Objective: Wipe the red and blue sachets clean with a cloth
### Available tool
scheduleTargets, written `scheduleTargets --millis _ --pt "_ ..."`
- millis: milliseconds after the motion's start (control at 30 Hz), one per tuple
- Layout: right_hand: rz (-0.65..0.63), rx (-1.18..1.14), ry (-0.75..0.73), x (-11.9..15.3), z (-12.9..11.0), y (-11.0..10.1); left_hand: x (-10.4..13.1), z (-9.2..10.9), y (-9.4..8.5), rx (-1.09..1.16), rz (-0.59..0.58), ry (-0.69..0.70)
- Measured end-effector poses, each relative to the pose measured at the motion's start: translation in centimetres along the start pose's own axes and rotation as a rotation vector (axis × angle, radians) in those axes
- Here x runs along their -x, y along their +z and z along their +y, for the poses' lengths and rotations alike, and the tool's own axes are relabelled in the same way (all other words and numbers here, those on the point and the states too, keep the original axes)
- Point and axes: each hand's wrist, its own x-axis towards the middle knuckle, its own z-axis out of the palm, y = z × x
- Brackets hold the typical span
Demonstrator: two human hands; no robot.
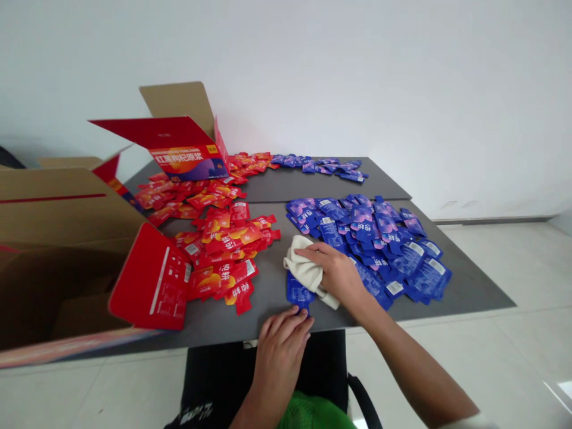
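At left, a large open carton (67, 223) stands beside a heap of red sachets (223, 250); its flap reaches so close that a stray push could scatter them. Right of these, the left hand (281, 345) has its fingers close together, tips pressed on the narrow end of a blue pouch (298, 292) at the tabletop's (273, 262) near edge. If those tips slipped while the cloth (302, 262) dragged, the pouch could skid or crease. It looks flat and deep blue, with small pale print (too fine to read), its far part covered. The right hand (337, 274) presses the bunched cloth, fingers partly extended; a wide sweep rightward might disturb the heaped blue pouches (370, 232).
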Motion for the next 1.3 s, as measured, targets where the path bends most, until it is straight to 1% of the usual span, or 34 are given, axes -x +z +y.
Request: scheduleTargets --millis 67,133,200,267,367,433,500,567,633,667,733,800,833,900,967,1033,1100,1167,1200,1267,1300 --pt "-0.054 -0.056 -0.043 2.9 -1.1 -0.3 0.0 0.0 0.0 -0.007 -0.007 -0.015" --pt "-0.160 -0.084 -0.062 5.2 -1.8 0.0 0.0 0.1 -0.1 -0.025 -0.027 -0.032" --pt "-0.219 -0.094 -0.046 6.1 -1.8 0.7 0.0 0.1 -0.2 -0.032 -0.044 -0.043" --pt "-0.205 -0.096 -0.017 5.0 -1.1 1.6 -0.1 0.0 -0.3 -0.021 -0.045 -0.030" --pt "-0.129 -0.046 0.008 1.3 0.7 2.2 -0.3 0.0 -0.3 -0.010 -0.029 0.005" --pt "-0.092 0.027 0.032 -1.0 1.4 2.0 -0.3 0.0 -0.2 -0.014 -0.017 0.009" --pt "-0.062 0.071 0.046 -1.9 1.5 1.3 -0.3 0.0 -0.1 -0.014 -0.008 -0.004" --pt "-0.021 0.039 0.029 -0.8 0.9 0.5 -0.2 0.0 0.0 -0.007 0.001 -0.003" --pt "0.006 -0.041 -0.012 1.6 -0.2 0.0 -0.1 0.1 0.0 -0.004 0.001 -0.003" --pt "-0.009 -0.073 -0.027 3.0 -0.7 -0.1 -0.1 0.1 0.0 -0.007 -0.005 -0.008" --pt "-0.109 -0.108 -0.059 5.4 -1.6 0.2 0.0 0.0 0.0 -0.025 -0.018 -0.019" --pt "-0.191 -0.113 -0.048 6.3 -1.8 1.0 -0.1 -0.1 0.0 -0.036 -0.025 -0.023" --pt "-0.203 -0.109 -0.031 6.0 -1.7 1.4 -0.1 -0.1 0.0 -0.033 -0.024 -0.018" --pt "-0.165 -0.098 0.003 4.3 -0.8 2.2 -0.1 -0.2 0.0 -0.016 -0.019 -0.004" --pt "-0.093 -0.080 0.023 1.6 0.4 2.5 -0.1 -0.2 0.0 -0.006 -0.015 0.012" --pt "-0.033 -0.054 0.042 -0.8 1.3 2.3 -0.1 -0.2 -0.1 -0.012 -0.015 0.018" --pt "0.014 -0.045 0.048 -1.7 1.8 1.7 -0.3 -0.1 -0.4 -0.014 -0.021 0.015" --pt "0.099 -0.112 0.023 -0.8 1.8 1.1 -0.7 0.2 -0.9 -0.005 -0.049 -0.001" --pt "0.177 -0.186 0.007 0.3 1.7 0.8 -1.1 0.4 -1.1 -0.005 -0.070 -0.018" --pt "0.332 -0.332 -0.020 3.2 1.5 0.5 -2.1 0.6 -1.2 -0.037 -0.102 -0.070" --pt "0.384 -0.378 -0.014 4.9 1.4 0.4 -2.7 0.7 -1.0 -0.073 -0.103 -0.099"
